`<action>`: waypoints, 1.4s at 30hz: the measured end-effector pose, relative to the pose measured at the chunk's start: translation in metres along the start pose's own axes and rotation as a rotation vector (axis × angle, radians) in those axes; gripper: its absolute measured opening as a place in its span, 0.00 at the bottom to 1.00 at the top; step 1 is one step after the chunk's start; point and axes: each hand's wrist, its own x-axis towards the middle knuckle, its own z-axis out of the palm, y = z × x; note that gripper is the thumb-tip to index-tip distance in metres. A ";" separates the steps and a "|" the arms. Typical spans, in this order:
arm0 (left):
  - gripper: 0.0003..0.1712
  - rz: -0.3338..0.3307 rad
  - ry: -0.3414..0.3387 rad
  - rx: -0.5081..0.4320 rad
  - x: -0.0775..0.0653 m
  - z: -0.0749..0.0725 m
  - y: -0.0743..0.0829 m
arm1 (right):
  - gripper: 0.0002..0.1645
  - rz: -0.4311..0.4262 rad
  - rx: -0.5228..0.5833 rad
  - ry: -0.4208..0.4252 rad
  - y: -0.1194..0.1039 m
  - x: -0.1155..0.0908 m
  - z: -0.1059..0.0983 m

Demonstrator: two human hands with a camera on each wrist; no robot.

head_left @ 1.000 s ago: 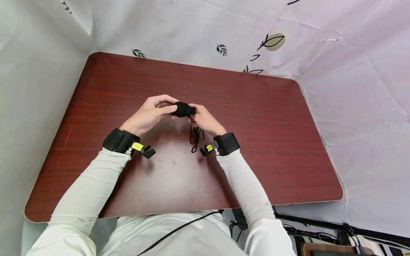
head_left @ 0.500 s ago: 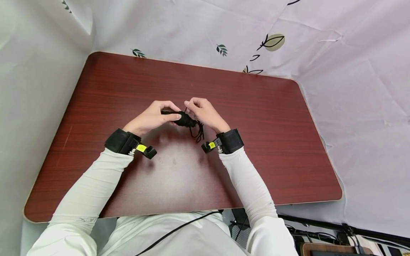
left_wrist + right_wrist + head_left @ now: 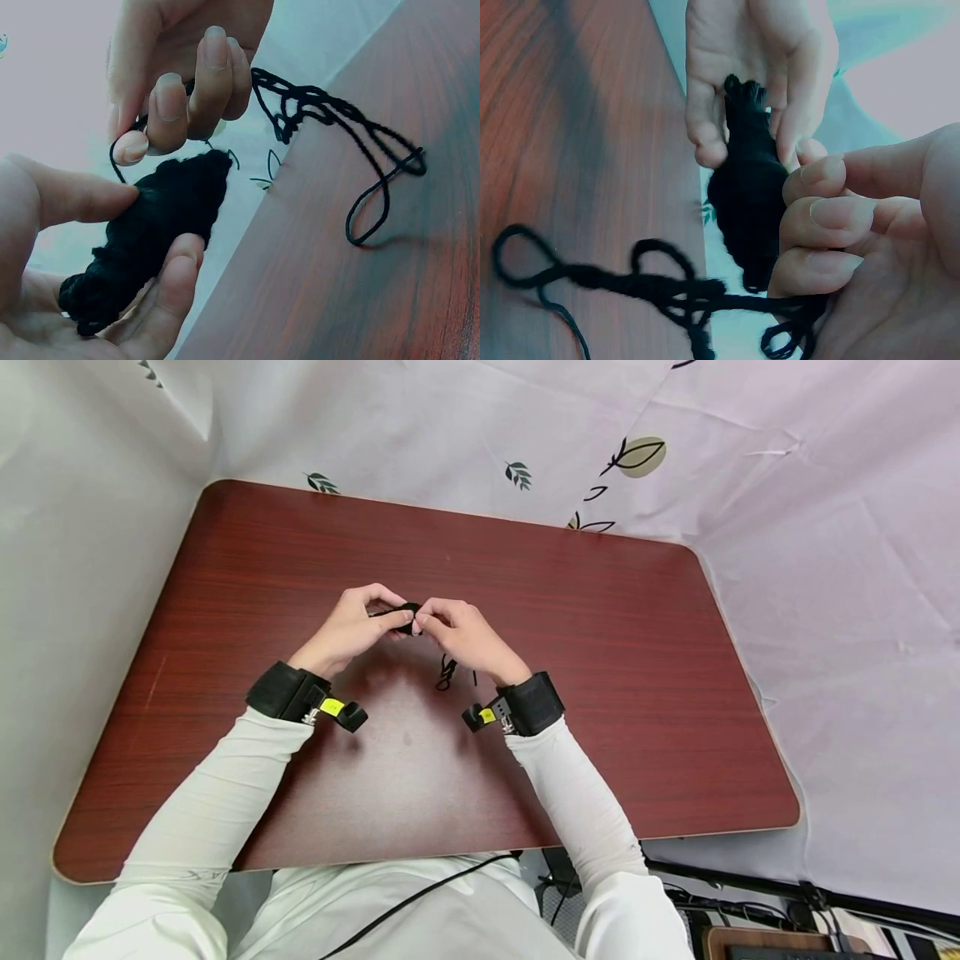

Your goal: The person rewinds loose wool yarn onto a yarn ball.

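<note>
A thick bundle of black yarn (image 3: 169, 214), wound fat in the middle and narrower at its ends, is held between the thumb and fingers of my left hand (image 3: 348, 625). Close beside it, my right hand (image 3: 468, 635) pinches a single strand that runs to the bundle, as the left wrist view shows. From the right hand's curled fingers hangs a loose, looped tangle of the same yarn (image 3: 630, 283). In the head view the bundle is mostly covered by the fingers, and only some dangling loops (image 3: 446, 673) show below the right hand.
Both hands are above a reddish-brown wooden table (image 3: 600, 693). White cloth (image 3: 450, 427) with leaf prints hangs behind and at the sides. A black cable (image 3: 420, 902) crosses the person's lap, and more cables and a wooden-edged item (image 3: 780, 943) sit at the lower right.
My right hand swung up and away from the bundle with the strand, then came back down to the left against it. The left hand turned the bundle; the hanging loops shifted slightly.
</note>
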 end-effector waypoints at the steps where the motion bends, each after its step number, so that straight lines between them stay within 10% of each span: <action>1: 0.14 -0.001 0.012 -0.010 0.000 0.000 0.000 | 0.14 -0.006 -0.002 -0.005 0.000 0.000 0.001; 11: 0.14 0.020 0.051 -0.239 -0.003 -0.003 0.005 | 0.17 -0.031 0.006 -0.045 0.004 -0.002 0.011; 22: 0.12 0.082 -0.116 -0.443 -0.007 -0.006 0.008 | 0.19 0.036 0.160 -0.063 0.029 0.003 0.010; 31: 0.17 0.105 -0.266 -0.145 -0.012 -0.003 0.013 | 0.17 0.061 0.266 0.003 0.037 0.001 -0.006; 42: 0.13 0.121 -0.197 0.023 -0.008 0.003 0.005 | 0.22 0.039 0.167 0.026 0.015 0.000 -0.022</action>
